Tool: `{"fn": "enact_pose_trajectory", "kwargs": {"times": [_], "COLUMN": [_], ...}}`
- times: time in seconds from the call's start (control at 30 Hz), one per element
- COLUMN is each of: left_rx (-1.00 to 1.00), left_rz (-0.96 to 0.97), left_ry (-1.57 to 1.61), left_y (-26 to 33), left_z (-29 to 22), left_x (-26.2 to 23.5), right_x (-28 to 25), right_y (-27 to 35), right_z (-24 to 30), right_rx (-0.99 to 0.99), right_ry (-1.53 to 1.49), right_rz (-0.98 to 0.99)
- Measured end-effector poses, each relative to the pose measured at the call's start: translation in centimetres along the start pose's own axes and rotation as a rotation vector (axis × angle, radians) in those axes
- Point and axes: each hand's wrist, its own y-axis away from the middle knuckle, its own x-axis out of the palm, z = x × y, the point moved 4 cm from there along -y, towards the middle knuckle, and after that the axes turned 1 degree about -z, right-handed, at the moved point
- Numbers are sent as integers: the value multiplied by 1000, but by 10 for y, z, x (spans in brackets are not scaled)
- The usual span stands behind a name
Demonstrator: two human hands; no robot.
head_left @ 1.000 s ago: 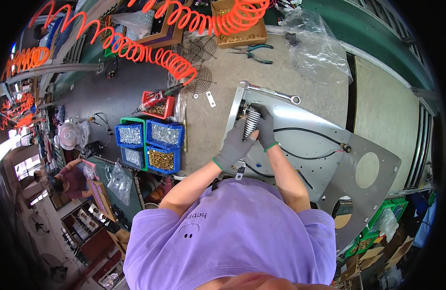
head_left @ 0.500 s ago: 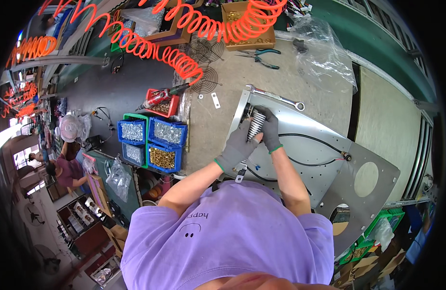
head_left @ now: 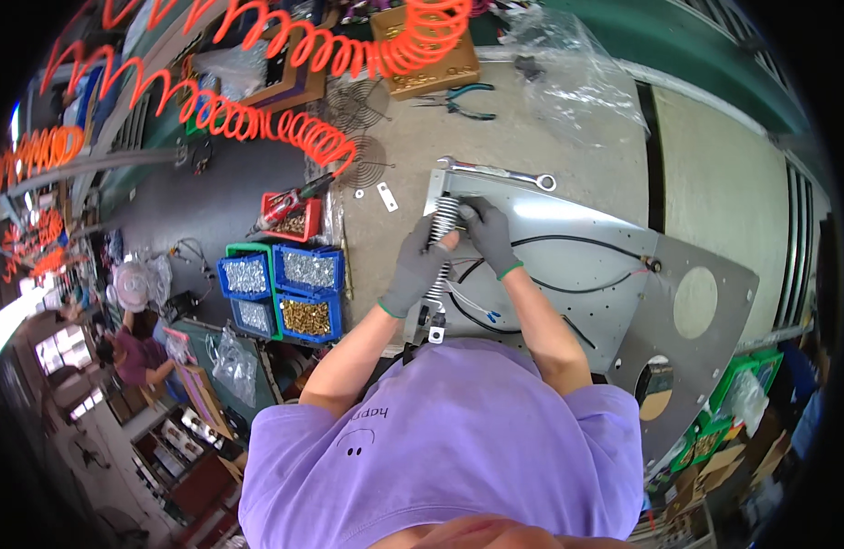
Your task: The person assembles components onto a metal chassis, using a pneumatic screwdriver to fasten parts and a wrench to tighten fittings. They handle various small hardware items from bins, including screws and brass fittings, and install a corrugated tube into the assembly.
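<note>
Both of my hands wear grey gloves with green cuffs. My left hand [head_left: 414, 272] is wrapped round a silvery, spring-like ribbed metal rod [head_left: 445, 218], which stands out above and below the glove. A flat metal tab with a hole [head_left: 436, 335] lies at the rod's lower end, close to my shirt. Beside the rod's upper part, my right hand [head_left: 489, 236] is closed with its fingertips pinched together; whatever they hold is hidden. Under both hands lies a grey sheet-metal panel [head_left: 586, 240], with a black cable [head_left: 577, 240] and thin white wires with blue ends [head_left: 481, 312] on it.
A combination wrench [head_left: 499, 173] rests along the panel's far edge. Pliers [head_left: 454, 101] lie farther back. Blue bins of screws [head_left: 309, 268] and a red power driver [head_left: 289, 203] on a red bin are at left. An orange coiled air hose [head_left: 294, 128] hangs overhead.
The ribbed rod has turned more upright in the view, with more of its length showing below my left hand. My right hand has shifted off its middle toward its upper right side.
</note>
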Motion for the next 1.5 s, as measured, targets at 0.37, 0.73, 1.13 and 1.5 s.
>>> {"fn": "enact_pose_trajectory", "kwargs": {"times": [0.37, 0.73, 1.13, 1.5], "left_rx": [-74, -6, 2, 55], "left_rz": [33, 1, -6, 9], "left_ry": [-14, -174, -125, -72], "left_y": [3, 1, 11, 9], "left_z": [-5, -1, -20, -8], "left_x": [1, 4, 13, 12], "right_x": [0, 1, 4, 0], "right_y": [1, -2, -5, 5], "right_z": [5, -10, 5, -2], "right_rx": [129, -12, 16, 143], "right_ry": [-189, -121, -240, -358], "right_rz": [-43, -20, -90, 77]}}
